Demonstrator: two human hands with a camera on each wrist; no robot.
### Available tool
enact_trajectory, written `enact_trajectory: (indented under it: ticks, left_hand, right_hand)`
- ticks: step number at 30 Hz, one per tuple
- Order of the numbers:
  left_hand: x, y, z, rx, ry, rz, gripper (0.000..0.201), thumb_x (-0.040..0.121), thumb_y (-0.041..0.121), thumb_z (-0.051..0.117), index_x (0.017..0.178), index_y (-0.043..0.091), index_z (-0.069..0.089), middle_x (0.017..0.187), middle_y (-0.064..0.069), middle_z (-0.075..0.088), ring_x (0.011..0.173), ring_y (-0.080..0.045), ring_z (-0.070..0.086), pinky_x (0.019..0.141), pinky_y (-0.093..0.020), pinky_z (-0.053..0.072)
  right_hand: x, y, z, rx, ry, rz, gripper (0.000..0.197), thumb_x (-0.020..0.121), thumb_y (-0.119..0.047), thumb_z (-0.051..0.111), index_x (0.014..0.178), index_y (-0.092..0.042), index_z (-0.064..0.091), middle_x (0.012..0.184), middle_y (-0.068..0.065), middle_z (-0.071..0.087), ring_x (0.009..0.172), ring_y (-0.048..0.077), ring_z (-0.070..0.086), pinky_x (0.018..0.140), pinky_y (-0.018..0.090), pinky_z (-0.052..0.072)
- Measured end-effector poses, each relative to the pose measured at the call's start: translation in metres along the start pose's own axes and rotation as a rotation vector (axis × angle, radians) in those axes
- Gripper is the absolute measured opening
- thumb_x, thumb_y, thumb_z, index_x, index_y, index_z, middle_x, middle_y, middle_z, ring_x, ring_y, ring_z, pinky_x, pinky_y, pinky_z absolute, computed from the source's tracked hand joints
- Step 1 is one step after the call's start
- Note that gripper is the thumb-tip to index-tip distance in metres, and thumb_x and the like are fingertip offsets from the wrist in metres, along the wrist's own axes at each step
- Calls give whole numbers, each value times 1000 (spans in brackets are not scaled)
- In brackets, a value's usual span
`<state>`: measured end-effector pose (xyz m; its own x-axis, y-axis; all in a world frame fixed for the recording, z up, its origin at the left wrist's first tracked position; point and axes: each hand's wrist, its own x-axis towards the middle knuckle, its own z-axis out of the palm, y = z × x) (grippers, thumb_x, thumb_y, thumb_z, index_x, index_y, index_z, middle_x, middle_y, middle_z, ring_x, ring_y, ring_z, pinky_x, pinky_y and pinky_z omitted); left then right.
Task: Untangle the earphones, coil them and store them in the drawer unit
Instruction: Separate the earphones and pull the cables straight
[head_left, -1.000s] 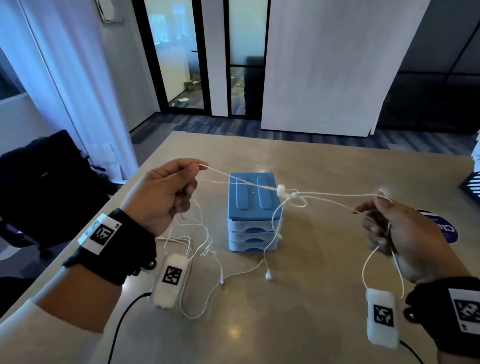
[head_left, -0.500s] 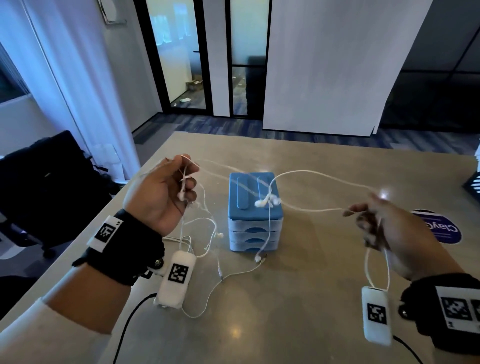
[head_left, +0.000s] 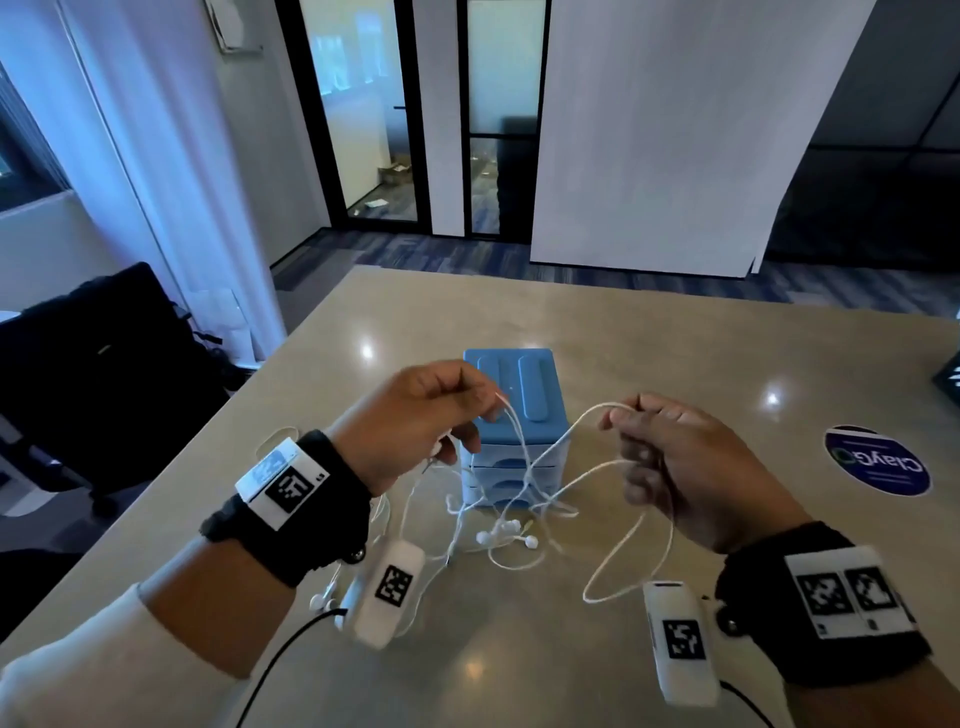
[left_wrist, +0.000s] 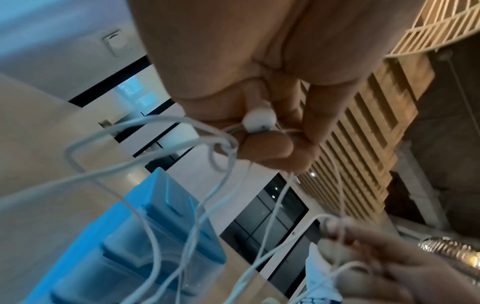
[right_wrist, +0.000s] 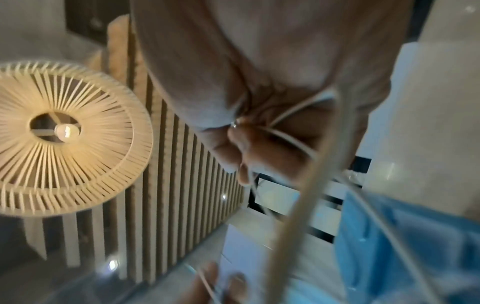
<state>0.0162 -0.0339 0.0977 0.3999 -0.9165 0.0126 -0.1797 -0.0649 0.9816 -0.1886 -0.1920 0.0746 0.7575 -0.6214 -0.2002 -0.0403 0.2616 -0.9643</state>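
White tangled earphones (head_left: 524, 499) hang in loops between both hands and trail onto the table before a small blue drawer unit (head_left: 511, 395) with its drawers closed. My left hand (head_left: 441, 415), left of the unit, pinches the cable; the left wrist view shows an earbud (left_wrist: 258, 120) held in its curled fingers. My right hand (head_left: 660, 441), right of the unit, grips another stretch of cable (right_wrist: 293, 111) in its curled fingers. Two earbuds (head_left: 506, 535) lie on the table below the hands.
The beige table (head_left: 675, 364) carries a round blue sticker (head_left: 878, 460) at the right. A dark chair (head_left: 88, 364) stands off the table's left edge. Another earbud pair (head_left: 324, 600) lies near the left wrist. White tagged modules hang from both wrists.
Both hands have come together in front of the drawer unit. The cable, earlier stretched taut between them, now hangs slack, and the earbuds have dropped to the table.
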Motion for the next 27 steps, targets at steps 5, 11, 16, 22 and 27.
enact_trajectory:
  ticks: [5, 11, 16, 22, 27]
  left_hand:
    - [2, -32, -1, 400, -261, -139, 9, 89, 29, 70, 92, 22, 76, 82, -3, 72, 68, -11, 61, 59, -25, 50]
    - [-5, -89, 20, 670, -361, -201, 14, 88, 28, 69, 94, 20, 78, 62, 20, 64, 54, 12, 53, 58, -3, 37]
    - [-7, -116, 22, 518, -330, -425, 20, 95, 14, 56, 88, 17, 74, 39, 19, 54, 33, 4, 43, 39, -10, 35]
    - [-8, -138, 4, 453, -265, -505, 20, 77, 41, 64, 74, 27, 78, 52, 5, 53, 53, -18, 43, 51, -25, 38]
    - [-4, -130, -3, 498, -262, -437, 17, 87, 27, 67, 75, 32, 78, 62, 13, 65, 60, -7, 52, 56, -21, 44]
  right_hand:
    - [-12, -45, 4, 6, -58, -165, 28, 89, -32, 59, 98, -8, 69, 65, 1, 46, 42, 7, 23, 40, 19, 17]
    - [-19, -101, 9, 188, -6, -527, 20, 101, -27, 51, 91, -18, 66, 57, -4, 40, 40, 7, 21, 47, 19, 13]
    - [-20, -129, 4, 168, 54, -601, 28, 106, -26, 43, 88, -22, 63, 55, -6, 27, 40, 8, 19, 46, 18, 18]
    - [-15, -146, -11, 112, 94, -660, 28, 104, -31, 47, 82, -21, 61, 56, -6, 24, 41, 8, 17, 41, 19, 20]
    - [-12, -146, -13, -41, 126, -597, 26, 101, -26, 50, 80, -19, 63, 57, -6, 37, 43, 9, 28, 44, 19, 21]
